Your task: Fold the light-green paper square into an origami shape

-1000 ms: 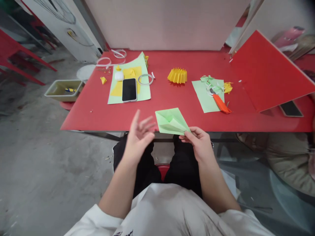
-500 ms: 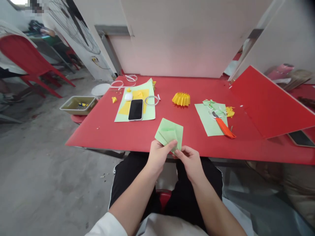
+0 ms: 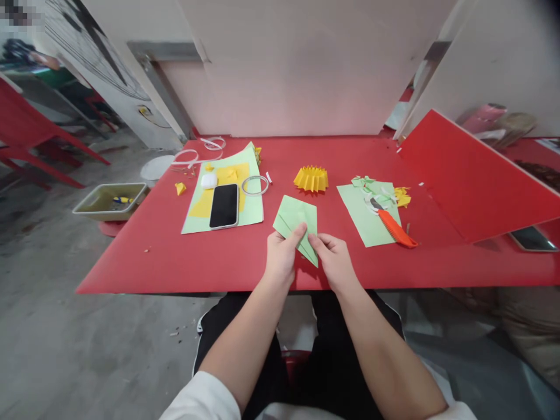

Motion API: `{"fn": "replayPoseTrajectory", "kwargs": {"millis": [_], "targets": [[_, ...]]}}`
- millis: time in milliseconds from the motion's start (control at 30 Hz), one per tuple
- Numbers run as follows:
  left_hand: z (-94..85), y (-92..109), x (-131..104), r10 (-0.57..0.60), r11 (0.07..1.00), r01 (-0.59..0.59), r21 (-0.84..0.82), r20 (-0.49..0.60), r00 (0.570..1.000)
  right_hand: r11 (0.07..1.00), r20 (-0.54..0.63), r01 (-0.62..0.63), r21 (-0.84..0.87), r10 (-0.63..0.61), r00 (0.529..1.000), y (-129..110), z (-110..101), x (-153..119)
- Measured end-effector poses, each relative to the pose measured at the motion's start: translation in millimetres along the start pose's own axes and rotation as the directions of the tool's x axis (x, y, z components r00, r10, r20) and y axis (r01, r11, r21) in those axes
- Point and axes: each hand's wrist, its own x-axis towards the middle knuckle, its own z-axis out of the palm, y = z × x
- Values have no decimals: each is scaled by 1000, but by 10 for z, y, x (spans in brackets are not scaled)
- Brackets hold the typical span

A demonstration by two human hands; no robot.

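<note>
Between both hands is a light green folded paper (image 3: 289, 211), creased into a kite-like shape with its point toward me. My left hand (image 3: 282, 254) grips its left side, thumb pressed on top. On the right edge, my right hand (image 3: 333, 256) pinches the paper between thumb and fingers. Both hands are just above the front of the red table (image 3: 210, 265). Beyond the paper stands a yellow pleated paper piece (image 3: 311, 179). To the right, an orange-handled utility knife (image 3: 396, 228) lies across a green sheet (image 3: 371, 224) with green paper scraps (image 3: 365, 185).
At left, a phone (image 3: 224, 206), a white case (image 3: 209, 181) and a tape ring (image 3: 255, 185) rest on green and yellow sheets. A red board (image 3: 476, 181) leans at right, near another phone (image 3: 534, 239). A bin (image 3: 109, 201) stands beyond the left edge.
The folded paper has turned so its point shows below my thumbs, and both hands now sit farther over the table. My view has shifted a little.
</note>
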Motion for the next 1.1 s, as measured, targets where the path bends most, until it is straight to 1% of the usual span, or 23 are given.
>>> {"fn": "replayPoseTrajectory", "kwargs": {"millis": [133,167,200,300,333,433,500,567,700,800,867,933,1000,1033,1100], "targets": [[-81,-68,47,58,998,-56,19,-140,988,988,60,-148,54,145,988,110,21,-55],[-90,-76,45,56,998,-52,30,-155,986,985,70,-166,54,162,984,123,28,-64],[-96,-85,38,35,999,-29,40,-152,988,984,74,-171,50,167,983,131,35,-69],[-109,-111,-4,-75,995,80,65,-78,994,988,76,-151,41,147,986,143,50,-69],[-112,-116,-17,-95,993,99,64,-61,994,986,86,-158,48,154,984,145,55,-68],[-122,-111,-35,-95,995,98,31,-68,993,976,141,-209,59,199,970,153,71,-71],[-127,-94,-29,-96,995,97,4,-75,993,975,160,-218,35,209,965,154,80,-83],[-135,-67,-13,-70,998,68,-17,-89,994,979,155,-203,-1,201,967,152,78,-102],[-178,18,38,67,995,-80,-60,-186,980,980,188,-176,-88,190,964,148,44,-139],[-216,74,65,90,990,-111,-89,-213,973,975,223,-202,-90,217,950,163,25,-146],[-226,85,68,97,986,-123,-108,-219,971,974,220,-218,-61,226,949,173,32,-145],[-219,72,58,97,985,-125,-115,-219,971,982,153,-188,-23,189,970,175,50,-146],[-205,45,37,69,991,-89,-102,-181,981,996,53,-91,-3,91,994,166,64,-154],[-198,32,23,46,994,-59,-90,-145,988,1000,2,-25,-9,25,1000,159,66,-159],[-188,16,-8,-5,998,3,-59,-43,999,993,-66,100,-67,-105,992,146,57,-169]]}}
